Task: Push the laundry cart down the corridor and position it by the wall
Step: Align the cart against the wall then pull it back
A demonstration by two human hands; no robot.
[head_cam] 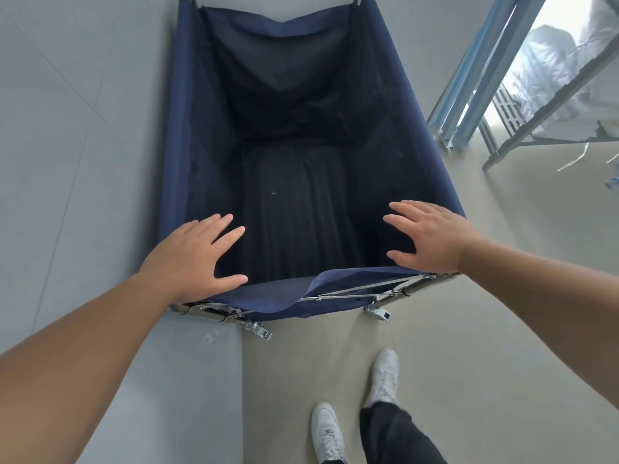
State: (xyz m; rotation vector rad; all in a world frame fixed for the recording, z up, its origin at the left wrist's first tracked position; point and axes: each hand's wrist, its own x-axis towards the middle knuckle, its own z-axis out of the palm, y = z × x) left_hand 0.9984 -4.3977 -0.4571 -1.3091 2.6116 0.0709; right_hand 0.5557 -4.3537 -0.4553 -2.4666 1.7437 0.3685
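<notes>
White shoes (385, 376) at the bottom of the view, on the beige floor (435, 363). Just ahead, two casters (259, 329) under a chrome rail (415, 285), with thin cross-braces behind the sagging fabric hem. Left hand (192, 256) flat over the near left corner of the cart (187, 128), fingers spread and straight, curled round nothing; hard to tell whether the palm presses on the rail or hovers just above it. Right hand (432, 236) over the near right corner, likewise open, fingers apart, the heel of the palm at the rail. Neither hand closed on anything. Beyond the hands, a deep navy fabric bin, mesh-lined by the look of it, with dark pleated cloth (294, 209) lying at the bottom and otherwise little in it. Probably light to push and quick to roll. Soft sides, so no purchase there: likely to give and fold under a shove. Best taken by the stiff chrome rail at the near corners, one hand each side, to steer without twisting the frame. Left side of the cart close against the grey wall (67, 145), running along it, apparently about where wanted. Farther off to the right, blue metal posts (469, 95) and a rack with wrapped bundles (549, 72), well apart from the cart.
</notes>
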